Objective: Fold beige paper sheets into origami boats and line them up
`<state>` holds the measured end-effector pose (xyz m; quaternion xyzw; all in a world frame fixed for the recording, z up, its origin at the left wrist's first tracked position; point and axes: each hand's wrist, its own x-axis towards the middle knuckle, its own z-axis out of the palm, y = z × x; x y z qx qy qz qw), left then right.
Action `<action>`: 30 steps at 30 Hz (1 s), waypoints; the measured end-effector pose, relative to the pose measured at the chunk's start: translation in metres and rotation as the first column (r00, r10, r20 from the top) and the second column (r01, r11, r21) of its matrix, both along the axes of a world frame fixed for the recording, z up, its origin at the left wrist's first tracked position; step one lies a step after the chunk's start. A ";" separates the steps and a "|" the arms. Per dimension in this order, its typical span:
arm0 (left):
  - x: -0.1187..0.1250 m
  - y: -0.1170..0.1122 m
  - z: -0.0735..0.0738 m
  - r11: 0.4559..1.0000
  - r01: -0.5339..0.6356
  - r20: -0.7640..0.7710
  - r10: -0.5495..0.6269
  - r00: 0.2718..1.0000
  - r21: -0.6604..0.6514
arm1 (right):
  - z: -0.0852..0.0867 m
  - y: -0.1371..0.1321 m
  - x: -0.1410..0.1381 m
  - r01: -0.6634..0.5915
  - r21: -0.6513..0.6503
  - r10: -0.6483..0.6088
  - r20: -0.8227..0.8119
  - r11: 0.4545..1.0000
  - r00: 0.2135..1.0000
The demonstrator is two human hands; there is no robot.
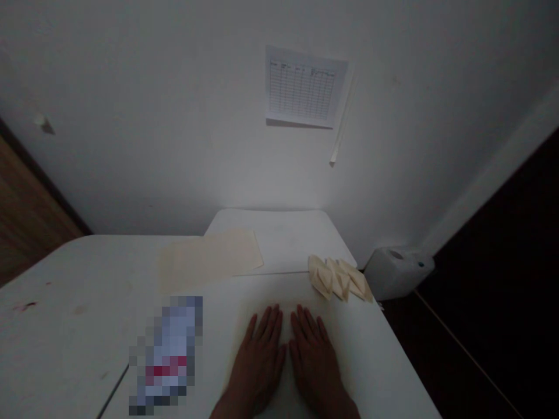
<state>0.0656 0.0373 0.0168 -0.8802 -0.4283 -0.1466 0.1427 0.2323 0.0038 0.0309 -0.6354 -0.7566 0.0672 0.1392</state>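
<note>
My left hand (262,358) lies flat, palm down, its fingers stretched forward. Beside it my right hand (313,361) is flat in the same way, with a narrow gap between the two. Under and around both hands a pale sheet (286,311) shows faintly against the white table; its edges are hard to make out. Several folded beige paper shapes (339,280) overlap in a row ahead of my right hand, near the table's right edge. Flat beige paper (209,259) lies ahead and to the left; I cannot tell how many sheets.
A pixelated object (170,349) with a red band lies left of my hands. The white tabletop (56,337) has dark reddish marks on its left. A whitish plastic jug (395,270) stands beyond the right edge. A printed table sheet (305,87) hangs on the wall.
</note>
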 end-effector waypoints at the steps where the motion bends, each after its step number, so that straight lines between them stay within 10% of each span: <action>1: -0.003 0.000 -0.001 1.000 -0.020 0.003 0.020 1.000 0.004 | 0.000 -0.001 0.001 0.011 0.001 -0.011 0.003 1.000 1.000; 18: -0.046 -0.003 -0.001 0.986 -0.164 0.043 0.163 0.986 0.008 | -0.014 -0.011 0.057 0.199 0.077 -0.204 0.068 0.977 0.977; 30: -0.010 -0.018 0.015 0.996 0.090 0.036 -0.090 0.995 -0.009 | -0.012 -0.014 0.052 0.277 0.156 -0.244 -0.203 0.948 0.948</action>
